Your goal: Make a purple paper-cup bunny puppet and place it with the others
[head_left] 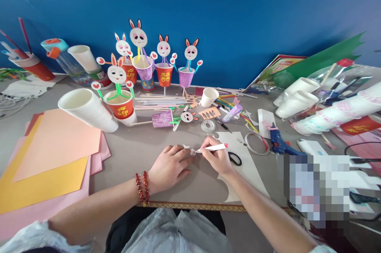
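Note:
My right hand (pixel 216 157) grips a white marker (pixel 214 147) with a red end, its tip at a small round paper piece (pixel 193 152) on the table. Flat on the tabletop, my left hand (pixel 172 167) has its fingers stretched toward that piece, fingertips at its left side. Under my right wrist lies a white paper sheet (pixel 245 177) with cut-out edges, and black-handled scissors (pixel 235 158) rest on it, partly hidden by the hand. Just beyond are a tape roll (pixel 208 125) and a purple paper-cup bunny (pixel 162 119) lying on its side.
Several paper-cup bunnies (pixel 119 104) stand along the blue wall. Stacked white cups (pixel 86 108) and coloured paper sheets (pixel 56 141) lie to the left. A blue glue gun (pixel 281 141), a ring of white tape (pixel 256 143) and bagged cups (pixel 297 104) occupy the right.

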`<action>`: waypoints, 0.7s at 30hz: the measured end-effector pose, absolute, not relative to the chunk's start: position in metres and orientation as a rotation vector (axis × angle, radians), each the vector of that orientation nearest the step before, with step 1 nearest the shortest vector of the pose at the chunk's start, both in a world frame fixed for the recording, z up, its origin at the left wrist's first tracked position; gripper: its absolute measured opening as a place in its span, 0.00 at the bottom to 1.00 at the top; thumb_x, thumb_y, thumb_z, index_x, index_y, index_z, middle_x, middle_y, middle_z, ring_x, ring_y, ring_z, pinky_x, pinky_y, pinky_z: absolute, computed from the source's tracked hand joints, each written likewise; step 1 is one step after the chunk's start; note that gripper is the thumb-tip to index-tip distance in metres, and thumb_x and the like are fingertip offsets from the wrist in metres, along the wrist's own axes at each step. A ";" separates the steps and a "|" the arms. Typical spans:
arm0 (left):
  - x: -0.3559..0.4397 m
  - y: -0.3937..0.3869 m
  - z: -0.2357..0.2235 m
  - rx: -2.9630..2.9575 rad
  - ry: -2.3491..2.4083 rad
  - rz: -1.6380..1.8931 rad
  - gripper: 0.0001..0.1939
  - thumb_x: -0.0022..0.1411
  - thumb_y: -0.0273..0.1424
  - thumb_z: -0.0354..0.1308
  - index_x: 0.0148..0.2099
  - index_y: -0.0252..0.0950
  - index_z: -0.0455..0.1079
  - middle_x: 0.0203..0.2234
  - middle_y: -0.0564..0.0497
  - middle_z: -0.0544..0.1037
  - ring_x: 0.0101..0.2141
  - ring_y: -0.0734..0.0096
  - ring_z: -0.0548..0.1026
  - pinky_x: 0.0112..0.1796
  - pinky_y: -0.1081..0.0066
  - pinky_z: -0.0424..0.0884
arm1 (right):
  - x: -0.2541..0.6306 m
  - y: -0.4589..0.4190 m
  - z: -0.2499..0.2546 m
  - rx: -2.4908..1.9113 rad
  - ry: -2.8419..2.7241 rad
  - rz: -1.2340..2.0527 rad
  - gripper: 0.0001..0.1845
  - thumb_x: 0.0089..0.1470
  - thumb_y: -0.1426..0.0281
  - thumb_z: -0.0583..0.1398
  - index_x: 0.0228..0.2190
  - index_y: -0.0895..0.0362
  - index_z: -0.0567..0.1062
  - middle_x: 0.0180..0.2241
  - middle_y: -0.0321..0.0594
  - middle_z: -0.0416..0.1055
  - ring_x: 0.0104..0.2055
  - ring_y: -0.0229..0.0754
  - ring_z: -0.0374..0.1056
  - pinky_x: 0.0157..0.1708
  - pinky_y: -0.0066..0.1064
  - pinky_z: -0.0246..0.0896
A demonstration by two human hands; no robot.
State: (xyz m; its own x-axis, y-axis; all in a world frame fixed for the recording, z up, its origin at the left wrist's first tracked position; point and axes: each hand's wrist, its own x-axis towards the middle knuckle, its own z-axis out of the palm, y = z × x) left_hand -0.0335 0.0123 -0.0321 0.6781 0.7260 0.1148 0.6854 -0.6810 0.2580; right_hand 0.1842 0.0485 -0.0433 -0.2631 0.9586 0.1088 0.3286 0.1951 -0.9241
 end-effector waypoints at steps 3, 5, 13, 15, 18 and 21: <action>-0.033 0.012 -0.033 2.690 1.148 0.309 0.21 0.71 0.41 0.50 0.61 0.41 0.66 0.56 0.47 0.72 0.54 0.57 0.66 0.50 0.57 0.64 | 0.184 0.048 -0.043 -1.218 -1.731 1.077 0.07 0.54 0.71 0.57 0.24 0.53 0.66 0.19 0.31 0.64 0.21 0.37 0.60 0.22 0.29 0.52; -0.033 0.012 -0.033 2.682 1.148 0.310 0.21 0.71 0.42 0.49 0.61 0.41 0.66 0.56 0.48 0.71 0.54 0.57 0.66 0.50 0.57 0.64 | 0.184 0.048 -0.042 -1.215 -1.703 1.107 0.08 0.54 0.71 0.57 0.24 0.53 0.66 0.19 0.31 0.64 0.21 0.37 0.59 0.21 0.28 0.51; -0.033 0.013 -0.034 2.676 1.115 0.341 0.22 0.70 0.41 0.51 0.62 0.40 0.65 0.58 0.48 0.71 0.55 0.57 0.66 0.52 0.58 0.64 | 0.187 0.046 -0.040 -1.083 -1.574 1.066 0.08 0.65 0.64 0.54 0.42 0.53 0.69 0.32 0.38 0.74 0.20 0.34 0.60 0.20 0.29 0.56; -0.034 0.013 -0.034 2.674 1.112 0.354 0.21 0.70 0.41 0.51 0.61 0.40 0.65 0.57 0.48 0.71 0.54 0.57 0.66 0.51 0.58 0.64 | 0.191 0.047 -0.037 -1.063 -1.612 0.998 0.09 0.66 0.64 0.55 0.43 0.53 0.70 0.35 0.40 0.74 0.22 0.35 0.62 0.21 0.29 0.59; -0.034 0.012 -0.035 2.674 1.108 0.360 0.20 0.70 0.40 0.52 0.60 0.40 0.66 0.57 0.48 0.72 0.54 0.57 0.67 0.51 0.58 0.64 | 0.200 0.051 -0.029 -1.063 -1.604 0.848 0.08 0.64 0.65 0.57 0.43 0.52 0.72 0.35 0.39 0.75 0.23 0.35 0.64 0.22 0.29 0.61; -0.034 0.012 -0.034 2.677 1.107 0.350 0.20 0.69 0.40 0.53 0.60 0.40 0.66 0.56 0.48 0.72 0.53 0.56 0.67 0.50 0.57 0.65 | 0.212 0.058 -0.023 -1.061 -1.462 0.706 0.08 0.62 0.65 0.60 0.42 0.53 0.73 0.32 0.38 0.75 0.21 0.35 0.63 0.21 0.29 0.60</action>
